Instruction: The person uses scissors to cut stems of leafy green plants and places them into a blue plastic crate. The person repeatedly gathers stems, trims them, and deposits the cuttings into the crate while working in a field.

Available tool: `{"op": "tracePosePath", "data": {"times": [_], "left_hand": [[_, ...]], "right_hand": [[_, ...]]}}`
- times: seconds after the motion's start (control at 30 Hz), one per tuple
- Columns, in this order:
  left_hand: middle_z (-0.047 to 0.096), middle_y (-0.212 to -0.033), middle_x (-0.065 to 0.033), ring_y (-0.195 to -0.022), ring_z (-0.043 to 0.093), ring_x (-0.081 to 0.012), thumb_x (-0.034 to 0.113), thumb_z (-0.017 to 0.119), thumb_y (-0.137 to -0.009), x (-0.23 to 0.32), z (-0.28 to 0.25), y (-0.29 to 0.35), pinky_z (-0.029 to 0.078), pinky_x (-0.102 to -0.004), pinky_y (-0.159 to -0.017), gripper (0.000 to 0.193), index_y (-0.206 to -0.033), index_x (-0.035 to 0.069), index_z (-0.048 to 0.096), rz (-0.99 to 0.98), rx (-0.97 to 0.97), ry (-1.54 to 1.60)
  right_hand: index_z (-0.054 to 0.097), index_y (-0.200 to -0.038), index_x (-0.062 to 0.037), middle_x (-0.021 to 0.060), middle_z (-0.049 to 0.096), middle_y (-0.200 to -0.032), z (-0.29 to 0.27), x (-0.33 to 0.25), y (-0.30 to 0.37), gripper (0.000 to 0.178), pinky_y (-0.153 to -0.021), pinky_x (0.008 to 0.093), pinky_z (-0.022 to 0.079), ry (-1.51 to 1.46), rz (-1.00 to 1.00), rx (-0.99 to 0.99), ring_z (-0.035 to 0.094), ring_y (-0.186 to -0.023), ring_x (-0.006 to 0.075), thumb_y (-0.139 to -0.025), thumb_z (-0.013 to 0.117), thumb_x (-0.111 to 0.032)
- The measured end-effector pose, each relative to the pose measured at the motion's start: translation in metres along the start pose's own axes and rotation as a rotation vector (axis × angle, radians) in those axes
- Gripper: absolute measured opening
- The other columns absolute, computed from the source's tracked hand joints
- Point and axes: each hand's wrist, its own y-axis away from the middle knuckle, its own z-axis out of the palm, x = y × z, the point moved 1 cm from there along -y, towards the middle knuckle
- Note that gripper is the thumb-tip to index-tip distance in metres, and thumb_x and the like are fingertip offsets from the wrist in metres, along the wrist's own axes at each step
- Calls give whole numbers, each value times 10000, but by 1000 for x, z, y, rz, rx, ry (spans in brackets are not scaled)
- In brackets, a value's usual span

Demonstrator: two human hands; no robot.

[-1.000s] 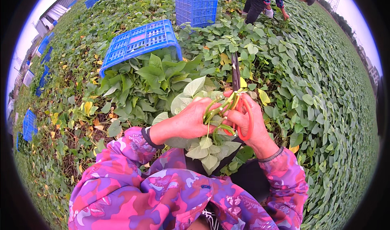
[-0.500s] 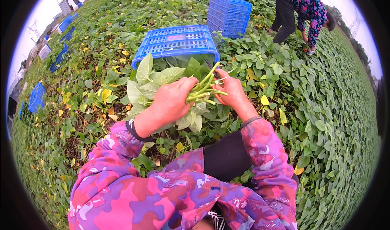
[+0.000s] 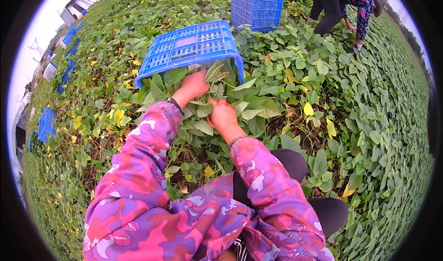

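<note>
While the left hand point(image 3: 194, 84) is at the blue crate's point(image 3: 189, 44) mouth, upper middle of the frame, green stems point(image 3: 215, 72) lie just beside it. The right hand point(image 3: 223, 115) touches leaves point(image 3: 253, 109) below. I can't tell if either hand's fingers grip.

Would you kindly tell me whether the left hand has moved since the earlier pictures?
Yes: the left hand has moved forward to the open mouth of the nearest blue crate.
</note>
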Motion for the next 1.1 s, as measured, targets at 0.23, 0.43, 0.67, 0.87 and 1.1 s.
{"op": "tracePosePath", "data": {"times": [0.23, 0.43, 0.67, 0.87, 1.1], "left_hand": [[557, -1337, -158, -1232, 523, -318, 259, 635, -860, -30, -21, -66, 423, -421, -999, 519, -1286, -18, 530, -249, -47, 347], [522, -1372, -155, -1268, 484, -315, 296, 574, -897, -4, -12, -92, 372, -408, -1044, 526, -1320, -7, 498, -72, 278, 143], [480, -1412, -152, -1309, 437, -311, 340, 504, -940, 19, 47, -86, 313, -393, -1096, 537, -1359, 7, 460, 17, 307, 13], [444, -1446, -149, -1345, 397, -307, 377, 444, -977, -14, -2, -134, 263, -380, -1140, 550, -1393, 18, 428, 180, 300, 224], [428, -1454, -184, -1353, 375, -365, 463, 413, -986, 8, -20, -65, 261, -376, -1144, 606, -1415, 35, 418, 467, 372, -13]], "right_hand": [[617, -1062, -57, 201, 631, -952, -20, -2, -4, 492, -759, 405, 551, -24, -10, 2, 672, -849, 336, -636, 809, -210], [600, -1037, -6, 235, 629, -989, -62, -11, 8, 304, -734, 438, 557, -89, 56, -120, 664, -892, 390, -753, 650, -103], [602, -1011, -24, 217, 666, -858, -151, 37, 90, 249, -716, 467, 539, -16, 60, -287, 662, -844, 400, -768, 611, -80], [629, -1051, -65, 188, 675, -924, -257, 109, 176, 255, -772, 459, 528, 204, 362, -194, 651, -871, 388, -811, 641, -151], [623, -1140, -48, 229, 665, -889, -348, 151, 268, 383, -734, 425, 510, 310, 563, 45, 647, -815, 379, -785, 695, -171]]}}
